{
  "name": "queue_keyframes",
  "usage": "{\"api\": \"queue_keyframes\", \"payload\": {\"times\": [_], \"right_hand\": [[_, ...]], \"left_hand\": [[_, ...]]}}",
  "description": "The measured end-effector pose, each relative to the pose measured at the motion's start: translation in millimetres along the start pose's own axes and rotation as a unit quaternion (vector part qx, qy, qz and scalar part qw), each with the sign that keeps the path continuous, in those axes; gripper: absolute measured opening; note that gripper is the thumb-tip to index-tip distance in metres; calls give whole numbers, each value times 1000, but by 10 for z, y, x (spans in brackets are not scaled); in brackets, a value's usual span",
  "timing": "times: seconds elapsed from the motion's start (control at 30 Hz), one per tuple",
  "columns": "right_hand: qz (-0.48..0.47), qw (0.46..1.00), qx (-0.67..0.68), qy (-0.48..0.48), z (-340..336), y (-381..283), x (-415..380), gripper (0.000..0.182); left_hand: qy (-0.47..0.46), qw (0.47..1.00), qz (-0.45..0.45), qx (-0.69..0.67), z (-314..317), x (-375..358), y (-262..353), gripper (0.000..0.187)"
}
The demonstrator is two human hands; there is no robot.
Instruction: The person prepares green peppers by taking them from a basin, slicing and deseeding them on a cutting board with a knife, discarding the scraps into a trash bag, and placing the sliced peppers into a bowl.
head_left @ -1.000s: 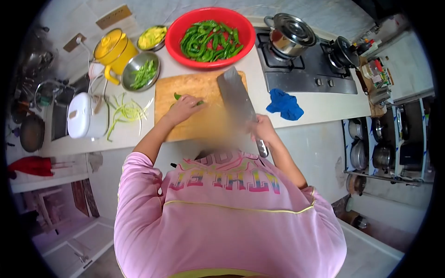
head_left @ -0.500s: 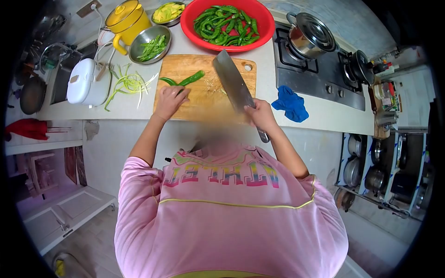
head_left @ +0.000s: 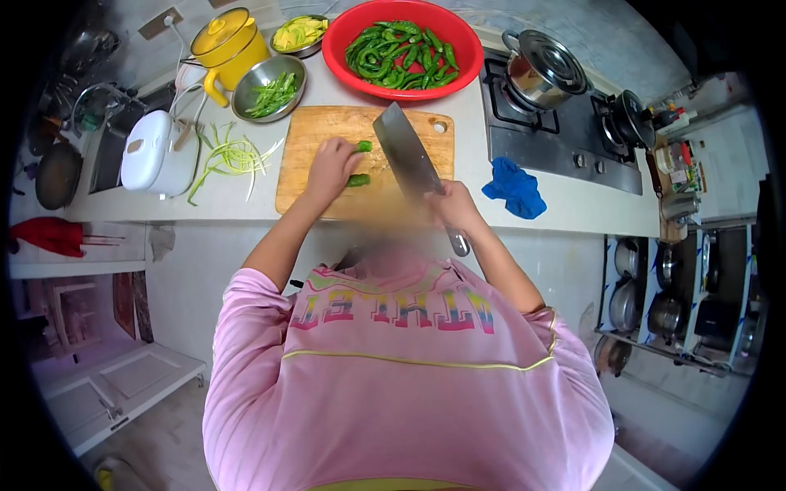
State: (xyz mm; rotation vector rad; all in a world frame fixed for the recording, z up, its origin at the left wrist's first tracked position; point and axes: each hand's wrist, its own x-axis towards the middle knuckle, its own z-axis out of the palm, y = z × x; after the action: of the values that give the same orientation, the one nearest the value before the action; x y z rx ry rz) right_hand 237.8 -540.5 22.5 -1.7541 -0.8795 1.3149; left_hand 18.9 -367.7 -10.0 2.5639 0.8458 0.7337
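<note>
My left hand (head_left: 329, 168) is over the wooden cutting board (head_left: 307, 127), fingers curled and closed on green peppers. One green pepper end (head_left: 363, 146) sticks out past the fingertips, and a second green pepper (head_left: 358, 180) shows nearer to me; my hand covers the rest of both. My right hand (head_left: 455, 204) grips the handle of a cleaver (head_left: 407, 151). Its broad blade slants up and left across the right part of the board, apart from the peppers. Small pale bits lie on the wood beside the blade.
Behind the board stand a red basin (head_left: 330, 65) of green peppers, a steel bowl (head_left: 240, 104) of cut green pieces and a yellow pot (head_left: 229, 61). Green-white strips (head_left: 233, 159) lie left, near a white appliance (head_left: 147, 155). A blue cloth (head_left: 516, 190) and a gas stove (head_left: 565, 147) are right.
My left hand has moved right and slightly away from me along the board. The two peppers, crossed before, now lie apart with their ends toward the blade. The cleaver stays in my right hand.
</note>
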Motion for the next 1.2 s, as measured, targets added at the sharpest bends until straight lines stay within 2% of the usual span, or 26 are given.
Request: {"api": "queue_keyframes", "payload": {"times": [0.07, 0.17, 0.27, 0.37, 0.47, 0.5, 0.57, 0.8, 1.0, 1.1, 1.2], "right_hand": [[-4, 1000, 5, 13, 77, 0, -40, 12], [-18, 998, -42, 36, 143, -108, -118, 14], [-6, 995, -90, 44, 200, -201, -192, 13], [13, 988, -142, 64, 233, -285, -183, 16], [-41, 972, -212, 97, 246, -254, -154, 19], [21, 978, -192, 83, 284, -465, -221, 20], [-14, 972, -216, 88, 329, -474, -199, 19], [-113, 910, -389, 88, 524, -824, -26, 17], [-99, 870, -482, 42, 506, -939, 119, 17], [-55, 852, -520, 17, 547, -1129, 91, 16], [-102, 854, -510, 9, 493, -1044, 178, 17]], "left_hand": [[9, 999, -36, 14, -29, 110, -66, 28], [-112, 993, 36, 3, -70, 221, -283, 28], [-149, 987, 56, -13, -152, 158, -372, 37], [16, 979, 167, 114, -336, 84, -200, 39], [-74, 993, 89, -14, -337, -34, -176, 34], [-81, 992, 95, -25, -294, -66, -187, 33], [-87, 990, 105, -48, -188, -114, -208, 33], [-8, 991, 114, -69, 17, -57, -367, 29], [2, 992, 110, -65, 91, -41, -422, 26], [6, 992, 103, -72, 126, -64, -447, 25], [1, 993, 98, -73, 145, -70, -468, 25]]}}
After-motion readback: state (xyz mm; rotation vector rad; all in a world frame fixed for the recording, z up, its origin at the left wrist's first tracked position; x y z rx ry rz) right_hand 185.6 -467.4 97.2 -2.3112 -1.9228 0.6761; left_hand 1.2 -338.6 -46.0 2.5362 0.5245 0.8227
